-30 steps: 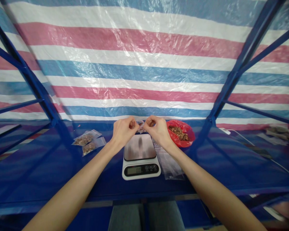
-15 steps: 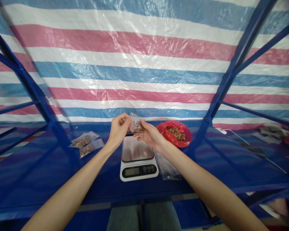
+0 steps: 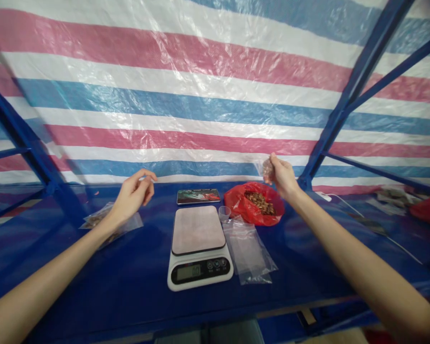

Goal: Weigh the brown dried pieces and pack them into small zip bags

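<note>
My right hand (image 3: 284,177) is raised behind the red plastic bag (image 3: 232,198), its fingers closed on a small clear zip bag (image 3: 267,168) with brownish bits in it. The red bag lies open, showing many small brown pieces (image 3: 260,203). My left hand (image 3: 134,193) hovers at the left, fingers loosely bent and apart, holding nothing. Below its wrist lie filled zip bags (image 3: 132,222), partly hidden by the forearm. Between my hands sits a white kitchen scale (image 3: 199,231) with a bare plate; its display seems to read 0.0.
A phone (image 3: 198,196) lies behind the scale. A small clear cup (image 3: 224,213) stands by the red bag. Flat, unfilled zip bags (image 3: 249,251) lie right of the scale. Blue metal posts (image 3: 327,131) flank the blue table, with a striped tarp (image 3: 186,114) behind. A white cable (image 3: 347,203) runs at right.
My hands have parted from above the scale. The right has carried the filled zip bag to the right, past the red bag; the left has let go of it and moved left.
</note>
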Action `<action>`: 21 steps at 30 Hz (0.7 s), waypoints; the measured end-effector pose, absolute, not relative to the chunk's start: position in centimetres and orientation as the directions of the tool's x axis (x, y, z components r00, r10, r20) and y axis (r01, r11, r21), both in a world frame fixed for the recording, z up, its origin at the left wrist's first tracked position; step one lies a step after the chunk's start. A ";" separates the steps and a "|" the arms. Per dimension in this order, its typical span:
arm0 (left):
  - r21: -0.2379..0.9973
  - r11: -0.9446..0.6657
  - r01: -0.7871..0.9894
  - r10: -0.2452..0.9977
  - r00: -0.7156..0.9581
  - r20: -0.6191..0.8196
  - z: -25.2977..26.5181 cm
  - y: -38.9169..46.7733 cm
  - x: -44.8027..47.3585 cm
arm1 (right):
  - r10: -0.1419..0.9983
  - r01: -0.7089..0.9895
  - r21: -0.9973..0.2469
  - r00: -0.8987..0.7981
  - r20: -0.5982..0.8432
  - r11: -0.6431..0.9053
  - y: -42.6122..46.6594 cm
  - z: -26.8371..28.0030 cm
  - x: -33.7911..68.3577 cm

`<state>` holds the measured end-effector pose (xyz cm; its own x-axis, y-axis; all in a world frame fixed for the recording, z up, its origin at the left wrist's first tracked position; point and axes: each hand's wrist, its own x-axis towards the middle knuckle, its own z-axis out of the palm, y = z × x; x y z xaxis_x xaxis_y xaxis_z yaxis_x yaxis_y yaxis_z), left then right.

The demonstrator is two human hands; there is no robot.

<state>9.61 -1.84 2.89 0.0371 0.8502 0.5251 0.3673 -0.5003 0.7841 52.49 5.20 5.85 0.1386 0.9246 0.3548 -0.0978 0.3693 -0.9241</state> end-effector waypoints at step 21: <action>0.536 -0.347 0.769 0.798 -0.059 0.600 1.5 -3.9 9.0 | 0.690 0.770 -0.145 -0.450 0.567 0.621 3.3 4.4 55.5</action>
<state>9.03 -3.93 1.50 -0.0586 0.7979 0.6000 0.7695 -0.3468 0.5363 55.50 3.26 4.44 -0.4496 0.6900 0.5673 0.7701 0.6212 -0.1453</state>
